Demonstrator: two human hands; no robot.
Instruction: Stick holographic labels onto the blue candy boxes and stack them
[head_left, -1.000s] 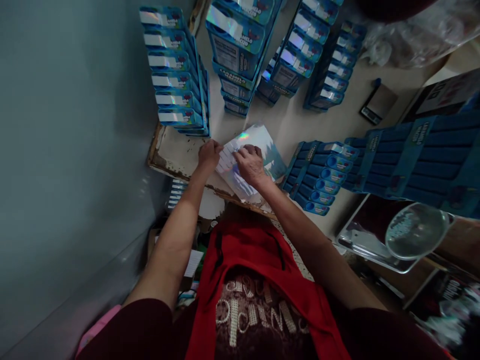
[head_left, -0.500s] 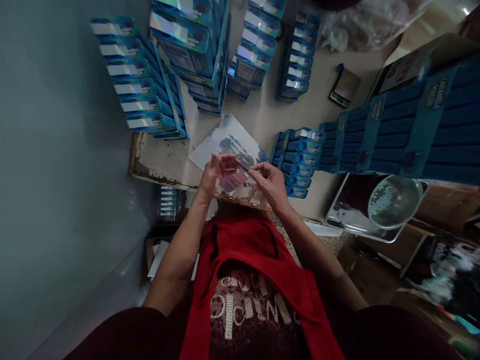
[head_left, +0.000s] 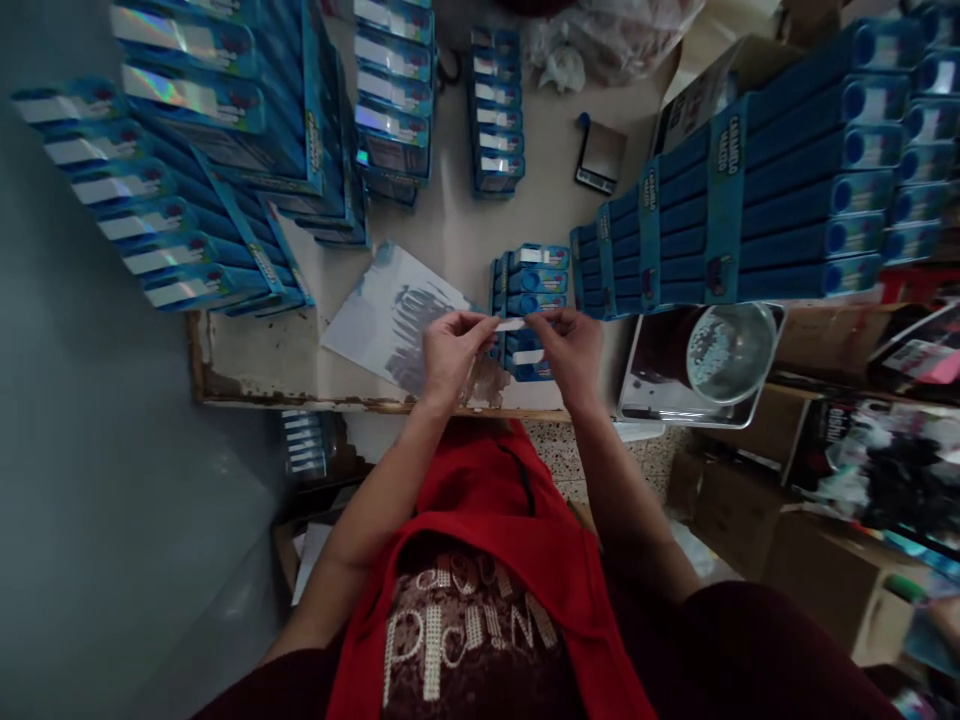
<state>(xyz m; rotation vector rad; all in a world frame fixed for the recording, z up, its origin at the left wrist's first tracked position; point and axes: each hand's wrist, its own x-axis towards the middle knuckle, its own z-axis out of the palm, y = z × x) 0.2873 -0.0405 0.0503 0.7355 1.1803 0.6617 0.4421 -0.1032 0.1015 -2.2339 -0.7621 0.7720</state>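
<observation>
Holding a narrow white strip [head_left: 511, 325] level between them, the left hand [head_left: 450, 355] and the right hand [head_left: 574, 350] are positioned at the small box bundle [head_left: 534, 280], the reference for all locations below. Left hand: thumb and fingertips closed on the strip's left end. Right hand: thumb and fingertips closed on its right end. The strip is located above the near part of the bundle.

Left of the bundle, a white sheet [head_left: 367, 310] with grey smudges lies flat on the worktable [head_left: 247, 360]. Farther left stand stacked blue caramel boxes [head_left: 195, 100]. Immediately right of the bundle is a long row of banded blue boxes [head_left: 780, 200]. Beyond the bundle, toward the right, is a compact scale [head_left: 604, 155]. Nearer the person and to the bundle's right, a metal tray [head_left: 645, 385] supports a round bowl [head_left: 754, 345] containing pale pieces.
</observation>
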